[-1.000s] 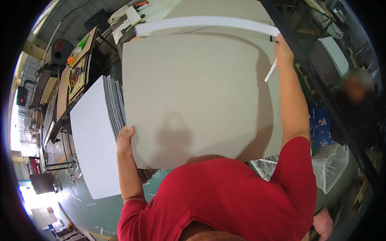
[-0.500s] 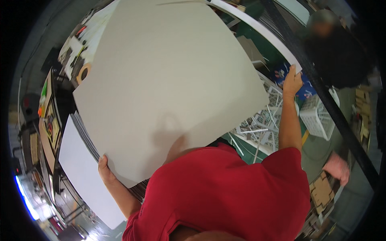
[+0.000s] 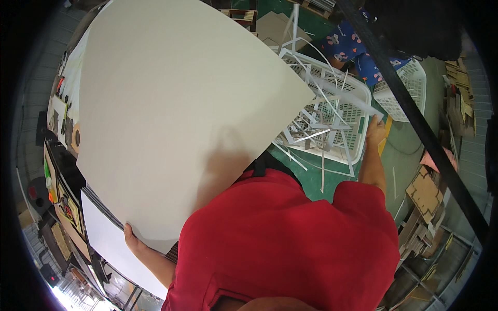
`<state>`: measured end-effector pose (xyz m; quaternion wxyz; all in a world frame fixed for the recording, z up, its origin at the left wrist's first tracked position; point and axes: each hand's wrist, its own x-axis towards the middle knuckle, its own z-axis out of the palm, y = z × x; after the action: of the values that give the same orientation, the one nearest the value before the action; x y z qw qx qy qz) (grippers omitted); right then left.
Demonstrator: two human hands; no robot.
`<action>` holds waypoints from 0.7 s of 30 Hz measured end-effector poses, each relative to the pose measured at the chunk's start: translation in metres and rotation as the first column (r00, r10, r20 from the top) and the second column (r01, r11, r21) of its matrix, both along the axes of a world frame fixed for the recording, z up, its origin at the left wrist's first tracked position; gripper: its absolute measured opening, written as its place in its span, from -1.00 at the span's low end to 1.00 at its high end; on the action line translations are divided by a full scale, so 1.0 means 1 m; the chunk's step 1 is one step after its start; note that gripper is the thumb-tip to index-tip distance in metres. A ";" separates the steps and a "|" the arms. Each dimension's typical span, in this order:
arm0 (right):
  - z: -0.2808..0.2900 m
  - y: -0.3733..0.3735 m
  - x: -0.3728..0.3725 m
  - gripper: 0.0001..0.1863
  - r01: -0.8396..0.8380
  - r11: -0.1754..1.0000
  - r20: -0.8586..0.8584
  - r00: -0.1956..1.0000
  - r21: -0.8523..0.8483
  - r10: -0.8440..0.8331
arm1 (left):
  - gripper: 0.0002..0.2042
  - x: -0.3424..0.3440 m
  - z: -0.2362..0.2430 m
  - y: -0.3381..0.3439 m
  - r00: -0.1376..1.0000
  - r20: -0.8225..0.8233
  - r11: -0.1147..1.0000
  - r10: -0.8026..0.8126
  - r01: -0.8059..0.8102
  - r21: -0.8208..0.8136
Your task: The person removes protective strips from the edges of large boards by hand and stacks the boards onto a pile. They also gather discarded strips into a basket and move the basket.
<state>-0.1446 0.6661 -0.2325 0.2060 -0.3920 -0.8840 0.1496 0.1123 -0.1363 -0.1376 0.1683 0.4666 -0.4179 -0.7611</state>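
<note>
A large pale-grey board sheet (image 3: 181, 98) spreads in front of me, its near right corner jutting over the basket. At its near left edge my left hand (image 3: 134, 242) is closed, the thumb up and the other fingers hidden from sight. Out to the right, my right hand (image 3: 375, 129) is closed on the end of a white strip (image 3: 353, 98), smeared by motion. The strip reaches leftward over a white plastic basket (image 3: 361, 147) full of thin white and grey offcuts (image 3: 316, 124).
White sheets (image 3: 111, 243) are stacked at the left, near a tape roll (image 3: 76, 138). A dark slanting bar (image 3: 415, 119) crosses the right side. Beyond it stand another white basket (image 3: 412, 85) and cardboard pieces (image 3: 425, 192). A person in dark clothing (image 3: 415, 26) is at the far right.
The long white strip has swung from the board's far edge down over the basket, with my right hand lower. The board has shifted left in view; my left hand stays at its edge.
</note>
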 end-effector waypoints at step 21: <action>0.034 -0.251 -0.085 -0.38 -0.384 -0.672 -0.585 0.806 -0.633 0.090 | -0.63 -0.029 0.003 0.074 0.982 -0.121 0.981 0.142 -0.123 0.152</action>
<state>-0.2298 0.4149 -0.1981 -0.2267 -0.0555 -0.3206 0.9180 0.0828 -0.0626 -0.1342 0.2118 0.4531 -0.3180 -0.8054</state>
